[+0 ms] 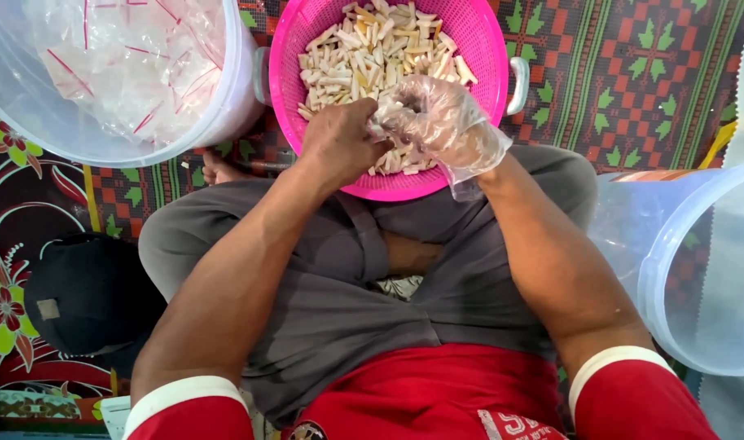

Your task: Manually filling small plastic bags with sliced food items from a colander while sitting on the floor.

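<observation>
Seated cross-legged on a patterned mat (pixel 632 81), a person worked both hands over a pink colander (pixel 294 49) heaped with pale cut sticks (pixel 372 49), seen from the head camera. The bare left hand (pixel 339 143) was curled, fingertips pinched at the cuff of a thin plastic glove (pixel 469 151) covering the right hand (pixel 437 118), which rested half-closed among the sticks; whether it gripped any could not be told. The colander sat just beyond the knees, touching the grey trousers (pixel 347 301). A clear tub (pixel 30 122) holding plastic bags (pixel 136 65) stood to the left, another clear bucket (pixel 657 277) to the right, a dark cap (pixel 87 293) beside the left knee. Judging from the grip, the glove would sit best if tugged evenly at the cuff, gently enough that the thin film did not tear.
</observation>
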